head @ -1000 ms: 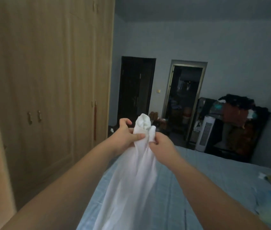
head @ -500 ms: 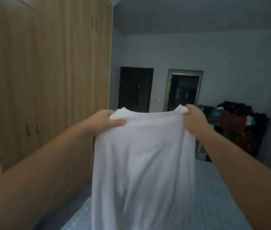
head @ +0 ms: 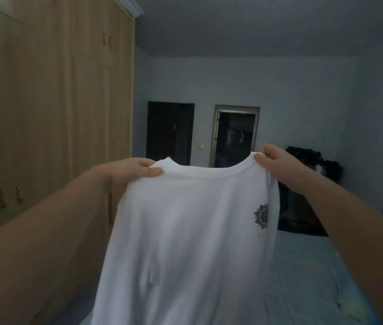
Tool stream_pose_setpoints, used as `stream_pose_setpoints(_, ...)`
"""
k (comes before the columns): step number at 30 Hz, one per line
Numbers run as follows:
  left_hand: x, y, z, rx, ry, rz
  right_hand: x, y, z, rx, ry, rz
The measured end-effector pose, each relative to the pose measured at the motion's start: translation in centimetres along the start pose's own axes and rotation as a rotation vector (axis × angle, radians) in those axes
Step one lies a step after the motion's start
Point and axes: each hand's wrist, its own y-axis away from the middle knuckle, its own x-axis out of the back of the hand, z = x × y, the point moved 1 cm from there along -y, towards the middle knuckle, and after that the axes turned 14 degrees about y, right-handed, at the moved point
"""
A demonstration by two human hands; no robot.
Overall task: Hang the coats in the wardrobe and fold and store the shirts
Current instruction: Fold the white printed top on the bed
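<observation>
A white T-shirt (head: 185, 242) hangs spread in the air above the blue bed (head: 307, 277), right of the closed wooden wardrobe (head: 45, 113). The left hand (head: 134, 171) and right hand (head: 277, 164) each pinch a shoulder beside the collar. A small emblem (head: 261, 215), possibly floral, marks the chest.

Both arms outstretched, raised; left grip (head: 136, 171) pinches shirt (head: 185, 231) shoulder, thumb nearside; right grip (head: 277, 165) likewise
</observation>
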Motion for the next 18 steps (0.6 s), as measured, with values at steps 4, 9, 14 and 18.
stream_pose_setpoints(4,-1.6,-1.0,-0.4,-0.050,0.067,0.006,1.2,1.8,2.0,0.018,0.156,0.036)
stream_pose_setpoints(9,-4.6,-2.9,0.4,-0.270,-0.533,0.352,1.4,4.4,3.3,-0.005,0.297,0.009)
stream_pose_setpoints(14,-7.6,-4.2,0.5,-0.411,-0.518,0.534,2.5,6.2,3.4,-0.106,0.295,-0.254)
stream_pose_setpoints(18,-10.4,-3.8,1.1,-0.547,-0.499,0.622,4.6,6.3,5.1,-0.182,0.239,-0.395)
